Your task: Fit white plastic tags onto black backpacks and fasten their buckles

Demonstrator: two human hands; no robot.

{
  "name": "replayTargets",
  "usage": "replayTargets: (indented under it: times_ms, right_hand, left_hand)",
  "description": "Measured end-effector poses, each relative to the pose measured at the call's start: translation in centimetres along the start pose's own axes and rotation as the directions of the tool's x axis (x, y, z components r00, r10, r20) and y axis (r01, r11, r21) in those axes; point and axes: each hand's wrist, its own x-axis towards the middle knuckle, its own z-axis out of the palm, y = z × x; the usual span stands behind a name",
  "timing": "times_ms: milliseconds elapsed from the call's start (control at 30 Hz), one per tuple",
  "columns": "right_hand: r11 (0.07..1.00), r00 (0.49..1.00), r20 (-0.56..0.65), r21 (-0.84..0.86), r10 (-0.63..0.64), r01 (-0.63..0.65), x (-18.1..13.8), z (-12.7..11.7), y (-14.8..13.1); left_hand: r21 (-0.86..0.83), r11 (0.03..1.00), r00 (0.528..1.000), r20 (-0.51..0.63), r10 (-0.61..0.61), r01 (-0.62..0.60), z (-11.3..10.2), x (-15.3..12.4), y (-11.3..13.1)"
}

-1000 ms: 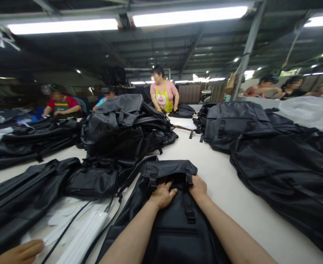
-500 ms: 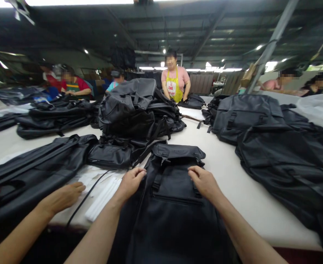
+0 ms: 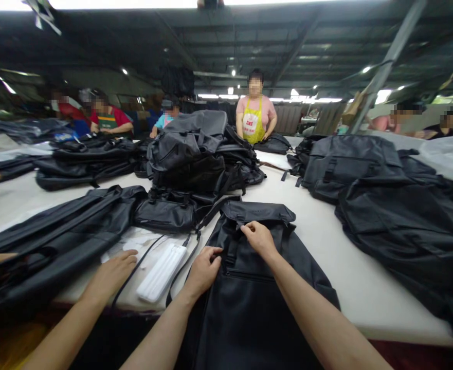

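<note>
A black backpack (image 3: 249, 308) lies flat before me, its top flap (image 3: 260, 211) at the far end. My right hand (image 3: 260, 239) pinches the short strap (image 3: 240, 225) under the left side of that flap. At the backpack's left edge is my left hand (image 3: 203, 272), thumb and forefinger a little apart, close to the lower strap (image 3: 232, 251) above the front zipper (image 3: 249, 276). Its other fingers are partly hidden. Whether it touches the lower strap, I cannot tell.
Left of me, a co-worker's hand (image 3: 118, 270) rests by white paper pieces and a white bundle (image 3: 162, 272). Black bags are heaped ahead (image 3: 187, 149), at left (image 3: 75, 221) and at right (image 3: 403, 231) on the pale table (image 3: 365, 293). A person in a yellow apron (image 3: 253, 121) stands opposite.
My right hand has moved left across the backpack to the strap under the flap. My left hand has come lower and nearer the lower strap. The view has shifted slightly.
</note>
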Motion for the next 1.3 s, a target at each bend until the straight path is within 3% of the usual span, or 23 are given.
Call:
replayTargets:
  times_ms: [167,267,367,567,733,867,1000,1167,1300]
  right_hand:
    - [0.999,1.000,-0.014,0.027,-0.027,0.027,-0.8,0.0,0.1]
    - [0.993,0.999,0.001,0.113,-0.035,0.034,-1.4,0.2,0.5]
    - [0.975,0.998,0.044,0.219,0.036,-0.045,-2.2,0.7,1.2]
    - [0.894,0.949,0.183,0.329,0.256,-0.304,-1.8,1.4,2.2]
    - [0.852,0.901,0.306,0.333,0.308,-0.404,-0.6,1.5,2.1]
    - [0.861,0.921,0.329,0.386,0.207,-0.331,-1.3,1.3,2.3]
    - [0.861,0.968,0.242,0.477,0.061,-0.173,-2.3,1.5,2.6]
    - [0.845,0.985,0.164,0.534,-0.054,-0.042,-2.6,2.0,2.8]
    - [0.842,0.987,0.140,0.539,-0.079,-0.009,-2.8,2.2,3.0]
  left_hand:
    - [0.084,0.993,0.991,-0.102,0.092,-0.083,0.1,3.4,2.7]
    - [0.078,0.997,1.000,-0.020,0.006,-0.004,1.6,6.3,3.5]
    - [0.080,0.996,0.996,0.071,-0.054,0.048,3.4,8.1,2.8]
    - [0.078,0.995,0.984,0.162,-0.076,0.064,4.5,7.9,0.9]
    - [0.110,0.993,0.986,0.151,-0.068,0.051,4.4,7.2,0.7]
    - [0.119,0.992,0.991,0.124,-0.056,0.041,4.7,7.1,0.7]
    - [0.063,0.997,0.992,0.114,-0.055,0.048,4.9,7.0,0.6]
    - [-0.151,0.988,0.987,0.158,-0.018,0.042,4.1,6.5,0.9]
    - [-0.293,0.950,0.980,0.193,-0.055,0.111,3.7,6.7,1.6]
